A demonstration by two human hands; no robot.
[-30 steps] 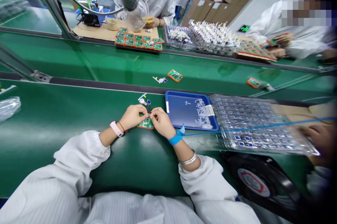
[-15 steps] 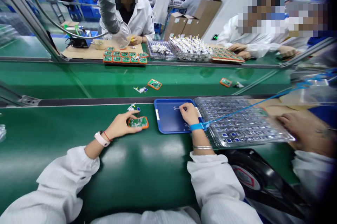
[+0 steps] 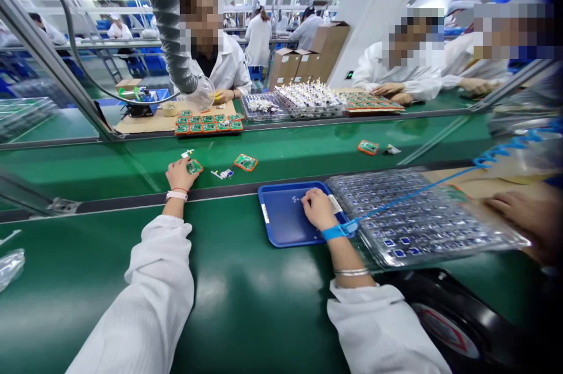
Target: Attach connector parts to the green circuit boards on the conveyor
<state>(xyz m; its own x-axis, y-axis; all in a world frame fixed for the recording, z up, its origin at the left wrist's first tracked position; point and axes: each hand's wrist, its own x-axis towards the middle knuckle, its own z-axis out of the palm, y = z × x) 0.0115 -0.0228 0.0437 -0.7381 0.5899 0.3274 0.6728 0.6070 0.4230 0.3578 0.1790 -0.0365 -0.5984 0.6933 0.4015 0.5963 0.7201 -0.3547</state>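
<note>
My left hand (image 3: 179, 174) is stretched out onto the green conveyor belt (image 3: 285, 148), its fingers closed on a small green circuit board in an orange frame (image 3: 194, 166). A second framed board (image 3: 245, 162) and a small white part (image 3: 223, 174) lie just right of it on the belt. My right hand (image 3: 317, 208) rests in the blue tray (image 3: 281, 218), fingertips pinched down among tiny white parts (image 3: 295, 199); what they hold is too small to make out. A blue wrist strap with a coiled cord (image 3: 417, 192) runs off to the right.
A clear blister tray of small blue parts (image 3: 417, 218) sits right of the blue tray. Another framed board (image 3: 368, 147) lies further along the belt. Across it, people in white coats work beside rows of boards (image 3: 209, 123) and component trays (image 3: 308, 98). A neighbour's hand (image 3: 523, 216) is at right.
My left hand carried the framed board from the near table out onto the conveyor belt. My right hand left the board, reached into the blue tray and stays there.
</note>
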